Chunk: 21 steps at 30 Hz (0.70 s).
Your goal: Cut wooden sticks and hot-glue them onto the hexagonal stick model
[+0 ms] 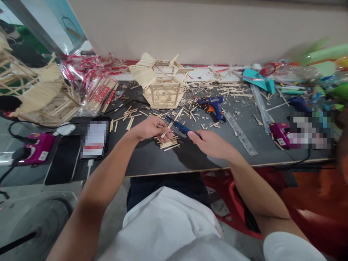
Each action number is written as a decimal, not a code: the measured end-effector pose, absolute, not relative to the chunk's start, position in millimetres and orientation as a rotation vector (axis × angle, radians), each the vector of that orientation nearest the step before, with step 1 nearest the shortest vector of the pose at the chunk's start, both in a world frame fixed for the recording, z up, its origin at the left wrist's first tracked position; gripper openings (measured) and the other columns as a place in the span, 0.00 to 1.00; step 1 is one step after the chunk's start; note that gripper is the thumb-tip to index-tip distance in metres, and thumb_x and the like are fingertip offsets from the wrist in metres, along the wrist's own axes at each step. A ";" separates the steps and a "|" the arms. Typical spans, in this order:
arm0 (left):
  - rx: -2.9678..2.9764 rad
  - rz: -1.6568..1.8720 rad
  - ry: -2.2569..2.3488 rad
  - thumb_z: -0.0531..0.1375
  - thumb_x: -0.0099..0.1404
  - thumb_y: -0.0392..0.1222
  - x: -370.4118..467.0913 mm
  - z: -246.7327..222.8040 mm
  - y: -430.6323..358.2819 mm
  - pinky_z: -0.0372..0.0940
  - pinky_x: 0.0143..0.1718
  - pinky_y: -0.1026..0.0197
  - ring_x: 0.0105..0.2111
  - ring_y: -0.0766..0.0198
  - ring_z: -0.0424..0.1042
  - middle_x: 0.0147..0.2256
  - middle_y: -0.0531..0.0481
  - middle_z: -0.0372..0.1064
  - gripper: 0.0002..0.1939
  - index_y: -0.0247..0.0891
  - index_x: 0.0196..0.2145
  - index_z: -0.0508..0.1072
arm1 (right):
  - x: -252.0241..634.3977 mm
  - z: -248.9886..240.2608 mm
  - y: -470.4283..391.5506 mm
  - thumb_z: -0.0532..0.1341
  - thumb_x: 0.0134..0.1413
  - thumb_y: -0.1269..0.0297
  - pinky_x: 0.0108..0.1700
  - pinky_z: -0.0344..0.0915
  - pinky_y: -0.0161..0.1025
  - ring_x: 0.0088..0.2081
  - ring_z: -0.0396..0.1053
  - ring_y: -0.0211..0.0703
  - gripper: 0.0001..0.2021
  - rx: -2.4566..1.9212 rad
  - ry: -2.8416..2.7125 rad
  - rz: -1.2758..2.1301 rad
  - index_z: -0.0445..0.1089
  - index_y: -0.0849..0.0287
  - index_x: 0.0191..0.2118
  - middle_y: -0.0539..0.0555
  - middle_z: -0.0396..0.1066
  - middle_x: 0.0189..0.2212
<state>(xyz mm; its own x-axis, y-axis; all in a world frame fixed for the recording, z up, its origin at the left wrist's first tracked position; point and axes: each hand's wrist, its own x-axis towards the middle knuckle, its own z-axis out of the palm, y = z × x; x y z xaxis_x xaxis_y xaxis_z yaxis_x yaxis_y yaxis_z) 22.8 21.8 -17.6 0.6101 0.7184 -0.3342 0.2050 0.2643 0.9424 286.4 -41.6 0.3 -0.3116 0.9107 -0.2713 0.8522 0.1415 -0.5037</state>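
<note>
My left hand (152,127) pinches a thin wooden stick (178,115) that slants up to the right. Closed around the handles of blue pliers (182,127) is my right hand (213,143); their jaws point left, close to the stick. Whether the jaws touch it, I cannot tell. Just below my left fingers lies a small pile of short cut sticks (169,143) on the dark tabletop. Beyond both hands stands a many-sided lattice model (164,93) built from sticks. A blue glue gun (216,106) rests to its right.
A clear ruler (240,133) lies right of my right hand. Stick scraps (231,88) litter the back. At left are phones (63,159), a purple power strip (40,148), wrapped stick bundles (99,95) and a larger stick model (46,96). Another purple power strip (281,135) sits right.
</note>
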 end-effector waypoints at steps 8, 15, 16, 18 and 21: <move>1.316 0.415 0.890 0.76 0.57 0.48 21.2 -19.0 23.5 0.75 0.30 0.64 0.26 0.62 0.79 0.29 0.42 0.81 0.15 0.31 0.30 0.83 | 281.9 -12.6 -40.1 0.44 0.76 0.44 0.36 0.55 0.40 0.34 0.71 0.48 0.28 -1.777 -2.331 0.730 0.65 0.55 0.30 0.58 0.76 0.31; 1.320 0.416 0.881 0.76 0.57 0.50 21.9 -13.6 20.9 0.75 0.30 0.64 0.27 0.61 0.80 0.29 0.42 0.81 0.17 0.31 0.30 0.83 | 281.1 -16.8 -42.8 0.44 0.78 0.47 0.37 0.56 0.41 0.37 0.74 0.50 0.27 -1.788 -2.407 0.558 0.68 0.57 0.33 0.61 0.78 0.34; 1.322 0.418 0.886 0.76 0.57 0.50 22.1 -13.2 20.8 0.75 0.30 0.64 0.27 0.61 0.80 0.29 0.41 0.81 0.17 0.31 0.30 0.83 | 280.6 -17.3 -42.6 0.44 0.78 0.47 0.37 0.56 0.41 0.38 0.74 0.51 0.27 -1.804 -2.411 0.546 0.69 0.57 0.33 0.61 0.78 0.35; 1.326 0.419 0.900 0.77 0.57 0.50 22.5 -12.1 21.0 0.75 0.30 0.63 0.26 0.61 0.79 0.29 0.41 0.81 0.17 0.31 0.29 0.82 | 279.3 -17.6 -42.5 0.44 0.78 0.48 0.37 0.56 0.42 0.39 0.75 0.52 0.27 -1.842 -2.416 0.520 0.70 0.58 0.35 0.62 0.79 0.36; 1.319 0.410 0.917 0.78 0.55 0.49 22.8 -10.1 21.3 0.75 0.31 0.62 0.26 0.61 0.79 0.29 0.41 0.81 0.17 0.31 0.29 0.82 | 276.6 -16.6 -43.6 0.44 0.78 0.48 0.36 0.55 0.43 0.40 0.76 0.53 0.26 -1.896 -2.437 0.473 0.70 0.58 0.35 0.62 0.79 0.37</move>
<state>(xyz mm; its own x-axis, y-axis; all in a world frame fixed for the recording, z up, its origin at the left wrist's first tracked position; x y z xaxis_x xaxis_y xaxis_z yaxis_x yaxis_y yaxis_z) 22.8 21.3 -10.1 0.6012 0.7244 -0.3375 0.2319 0.2460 0.9411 276.6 -43.6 -16.6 -0.2630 0.9497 -0.1698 0.9442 0.2172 -0.2475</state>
